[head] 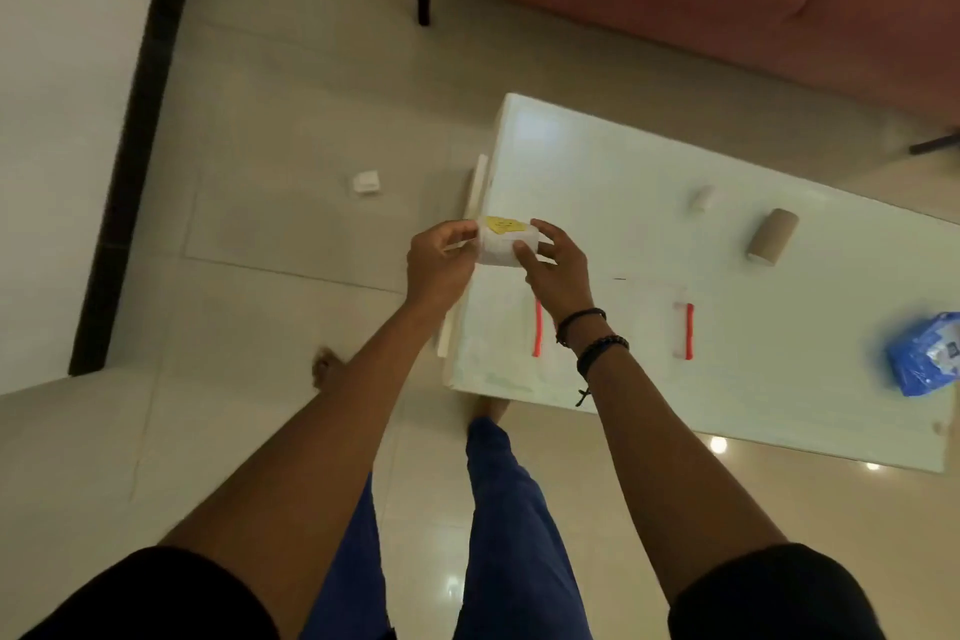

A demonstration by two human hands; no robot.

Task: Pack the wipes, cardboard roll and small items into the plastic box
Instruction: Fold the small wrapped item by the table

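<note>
Above the near left corner of the counter (675,203), in the head view, both hands hold one small white packet (506,244) with a yellow sticker on top; the left hand (439,260) pinches its left end between thumb and fingertips, and the right hand (558,268) closes round its right end with the thumb across the front face; held up off the surface like this, it seems to be getting turned or checked before packing, though that is a guess; both arms reach forward nearly straight, wrists level, the right wrist wearing dark bracelets (597,343); the clear plastic box (613,322) with red latches sits on the counter just under and beyond the right wrist, hard to make out against the pale top; the cardboard roll (772,237) lies well to the right, a small white item (702,197) near it, and the blue wipes pack (927,353) rests at the far right edge; a small white object (367,182) lies on the floor.
</note>
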